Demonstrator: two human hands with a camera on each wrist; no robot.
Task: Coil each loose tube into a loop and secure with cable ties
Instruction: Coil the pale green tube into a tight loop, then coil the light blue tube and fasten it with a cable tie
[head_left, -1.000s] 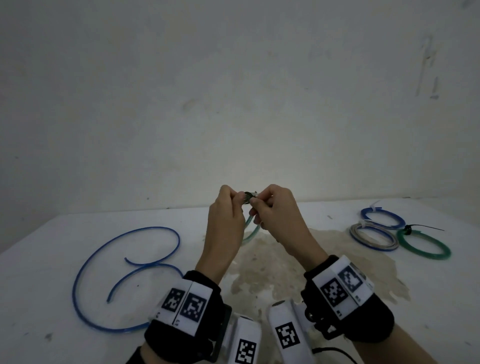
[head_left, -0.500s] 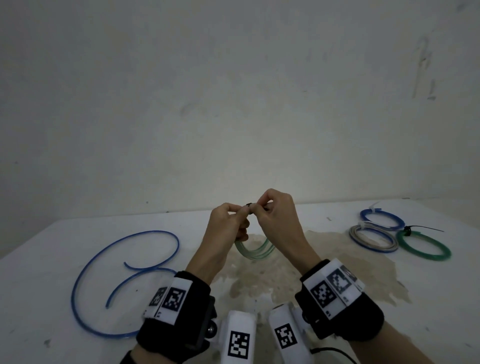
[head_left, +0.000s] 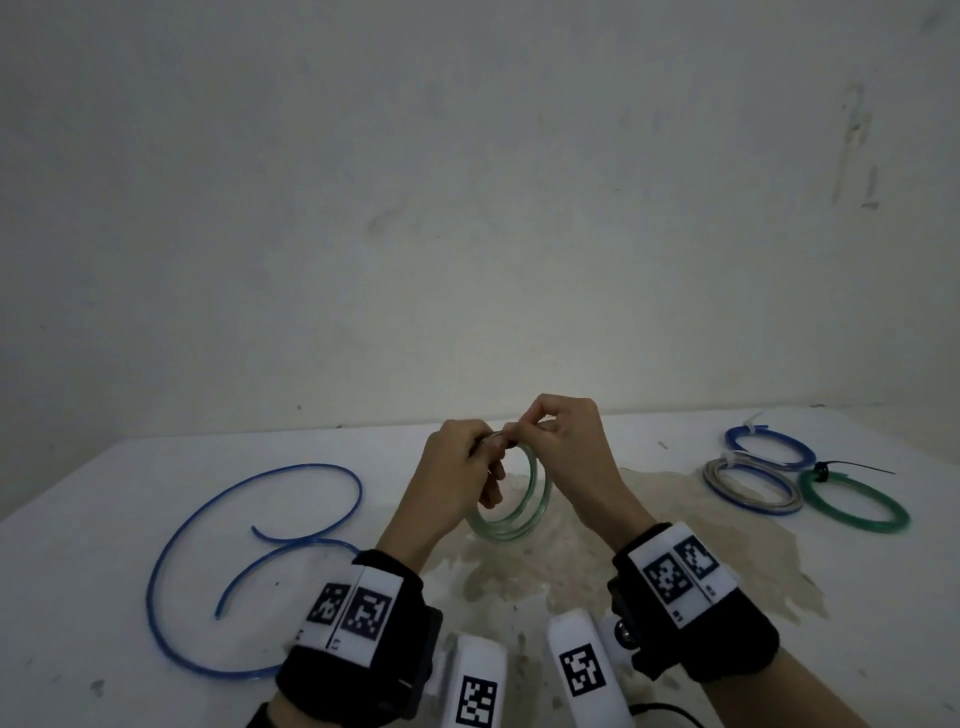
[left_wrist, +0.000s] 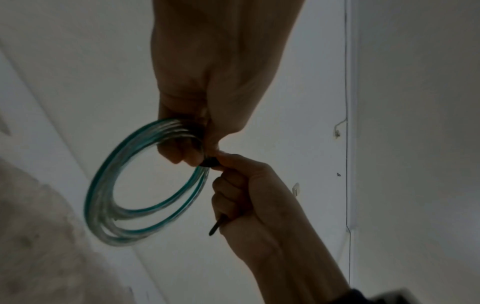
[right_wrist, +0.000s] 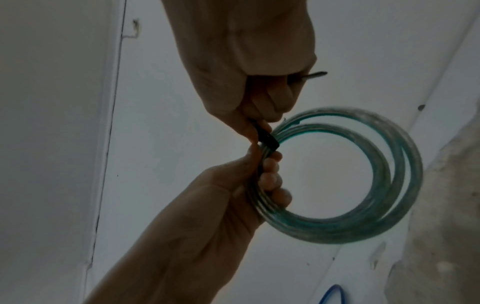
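Note:
A pale green tube coil (head_left: 540, 499) hangs in the air over the table's middle, held between both hands. My left hand (head_left: 480, 457) grips the top of the coil (left_wrist: 98, 205), its fingers curled through the loop. A black cable tie (right_wrist: 267, 139) is wrapped round the strands of the coil (right_wrist: 400, 181). My right hand (head_left: 514, 434) pinches this tie (left_wrist: 209, 163) right beside the left fingers. The tie's tail (left_wrist: 217, 225) pokes out of the right fist. In the head view the tie is almost hidden by the fingers.
A long loose blue tube (head_left: 322, 466) sprawls on the white table (head_left: 78, 571) to the left. At the far right lie three tied coils: a blue one (head_left: 729, 441), a grey-and-blue one (head_left: 711, 475), and a green one (head_left: 904, 514) with a black tie (head_left: 821, 472). A wall stands behind.
Both hands have dropped a little toward the table. The green coil, mostly hidden behind them before, has swung down into view beneath them. Both holds look unchanged.

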